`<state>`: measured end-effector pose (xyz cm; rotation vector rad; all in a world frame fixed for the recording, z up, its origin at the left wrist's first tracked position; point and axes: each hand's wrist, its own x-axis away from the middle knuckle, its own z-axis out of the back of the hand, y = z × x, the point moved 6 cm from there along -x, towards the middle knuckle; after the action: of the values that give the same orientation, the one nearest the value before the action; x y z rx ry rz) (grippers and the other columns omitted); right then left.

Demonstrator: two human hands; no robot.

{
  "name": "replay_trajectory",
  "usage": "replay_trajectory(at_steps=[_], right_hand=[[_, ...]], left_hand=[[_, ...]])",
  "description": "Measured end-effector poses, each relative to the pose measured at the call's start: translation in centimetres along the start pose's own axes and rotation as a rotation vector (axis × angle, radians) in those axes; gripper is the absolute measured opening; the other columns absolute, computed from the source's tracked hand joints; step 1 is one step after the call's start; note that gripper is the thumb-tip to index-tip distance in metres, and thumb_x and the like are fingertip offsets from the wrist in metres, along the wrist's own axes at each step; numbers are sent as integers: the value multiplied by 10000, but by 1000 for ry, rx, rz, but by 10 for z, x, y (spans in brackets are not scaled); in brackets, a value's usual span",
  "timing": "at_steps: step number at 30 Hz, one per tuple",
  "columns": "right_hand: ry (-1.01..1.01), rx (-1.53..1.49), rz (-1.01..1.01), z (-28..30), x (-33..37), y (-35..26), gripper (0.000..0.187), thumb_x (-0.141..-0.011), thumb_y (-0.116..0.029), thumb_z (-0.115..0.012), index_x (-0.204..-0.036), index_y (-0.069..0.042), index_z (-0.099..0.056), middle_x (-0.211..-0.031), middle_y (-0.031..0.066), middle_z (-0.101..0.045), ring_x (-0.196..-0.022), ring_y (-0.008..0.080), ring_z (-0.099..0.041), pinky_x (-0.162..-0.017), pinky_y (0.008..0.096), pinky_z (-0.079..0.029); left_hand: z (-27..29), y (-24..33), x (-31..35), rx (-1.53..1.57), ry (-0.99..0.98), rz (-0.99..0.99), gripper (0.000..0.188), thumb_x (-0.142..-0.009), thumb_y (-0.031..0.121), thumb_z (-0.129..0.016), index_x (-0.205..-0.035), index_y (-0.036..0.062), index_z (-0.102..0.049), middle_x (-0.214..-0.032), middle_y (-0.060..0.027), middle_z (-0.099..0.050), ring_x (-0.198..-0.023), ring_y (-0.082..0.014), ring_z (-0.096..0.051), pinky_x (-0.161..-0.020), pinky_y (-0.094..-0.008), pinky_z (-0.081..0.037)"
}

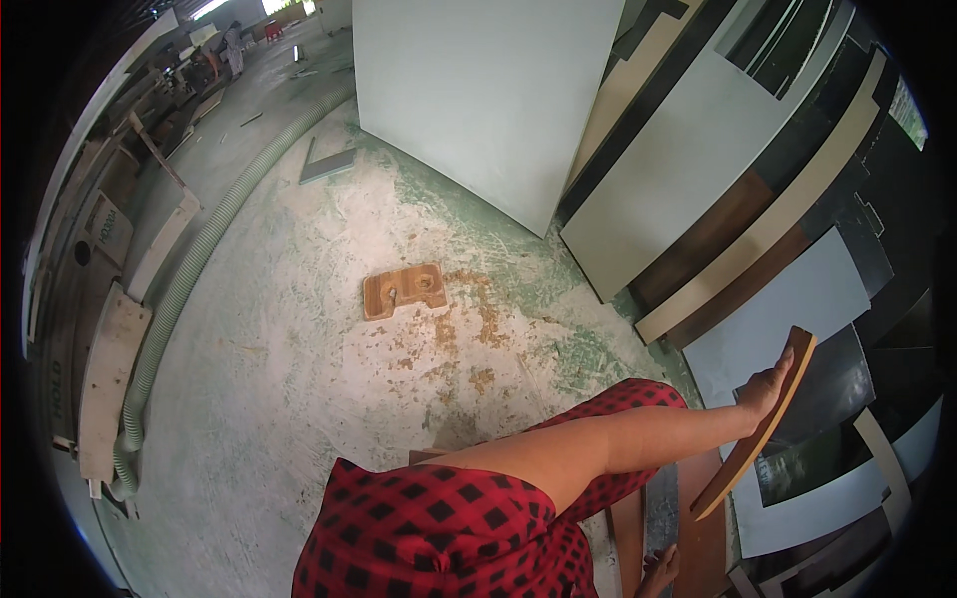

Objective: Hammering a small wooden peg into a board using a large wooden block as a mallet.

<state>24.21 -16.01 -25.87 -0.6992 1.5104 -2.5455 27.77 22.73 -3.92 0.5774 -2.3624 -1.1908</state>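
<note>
Wooden strip (746,453) is lying in the left hand's hold out at about 4 o'clock, slanting from upper right to lower left in front of the stacked panels (658,189). The left hand (765,395) is reaching across the lap toward that side, its fingers closing on the strip's upper half and pinching it, though how they are wrapping its far face is not showing. The right hand (658,573) is appearing only partly, at 5 o'clock by the lower edge, near a dark grey board (660,508); its fingers seem to be curling a little, but I cannot tell whether they are pinching or touching anything. Just to the 9 o'clock side of the centre, a notched wooden board (404,289) is lying on the floor (269,399), with brown crumbs scattering toward 3 and 6 o'clock. A ribbed hose (214,224) is curving from 11 down to 8 o'clock, and a large white panel (478,90) is standing at 12. Judging from this pose, the step in hand is handling the strip one-handed; moving it would be calling for a secure pinch and keeping both ends clear of the neighbouring panels.
</note>
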Motion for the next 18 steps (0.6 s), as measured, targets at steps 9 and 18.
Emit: replay_trajectory(at_steps=[9,18], right_hand=[[111,267,101,-17,51,-73,628,-857,-554,-505,-1111,16,-576,-784,183,-651,-641,231,-601,-592,342,-479],[156,64,-2,-18,54,-86,624,-900,-531,-416,-1223,-5,-508,-868,124,-575,-678,173,-567,-557,262,-433]], left_hand=[[-17,0,10,84,24,-201,799,-836,702,-323,-1356,99,-391,-1324,-89,-461,-1217,-175,-420,-1004,-262,-308],[-36,-22,12,-10,-203,88,737,-854,687,-295,-1394,186,-335,-1325,-72,-466,-1187,-194,-458,-958,-280,-358]])
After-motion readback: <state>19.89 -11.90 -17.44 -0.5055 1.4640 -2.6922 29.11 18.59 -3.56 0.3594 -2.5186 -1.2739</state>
